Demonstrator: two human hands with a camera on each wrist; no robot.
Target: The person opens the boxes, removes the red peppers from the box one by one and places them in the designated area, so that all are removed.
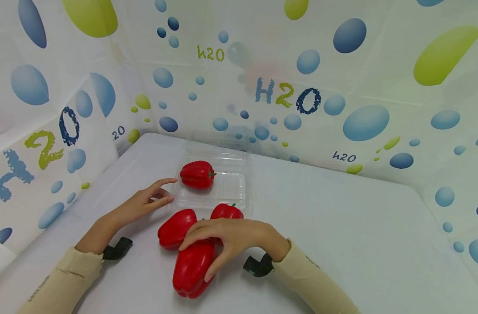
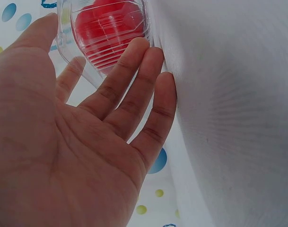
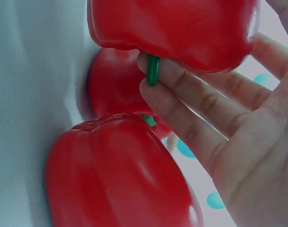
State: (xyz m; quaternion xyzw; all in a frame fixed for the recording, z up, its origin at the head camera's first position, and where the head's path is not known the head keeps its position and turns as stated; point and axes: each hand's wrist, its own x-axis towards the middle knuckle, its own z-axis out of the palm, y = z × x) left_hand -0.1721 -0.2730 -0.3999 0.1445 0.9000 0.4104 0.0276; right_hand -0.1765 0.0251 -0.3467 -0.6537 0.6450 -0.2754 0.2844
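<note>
While holding left fingers (image 2: 155,127) wide beside clear container (image 1: 233,185), gripping front red pepper (image 1: 192,268) with curled right fingers (image 1: 193,235).

Left of your left fingers (image 1: 168,181), the printed backdrop (image 1: 400,113) reads large "H2O" (image 1: 46,149), with small "20" (image 1: 118,132) nearby. Beyond your right fingers (image 1: 193,235) it reads "h2O" (image 1: 210,53), larger "H2O" (image 1: 288,95) and, farther right, "h2O" (image 1: 344,156). Lettering on your left sleeve (image 1: 66,274) and right sleeve (image 1: 313,279) is illegible.

Four peppers (image 1: 196,175) (image 1: 178,229) (image 1: 226,211) (image 1: 192,270) show: one near the frame's centre, three lower down. One box (image 1: 232,185) and two hands (image 1: 142,201) (image 1: 233,235) appear.
</note>
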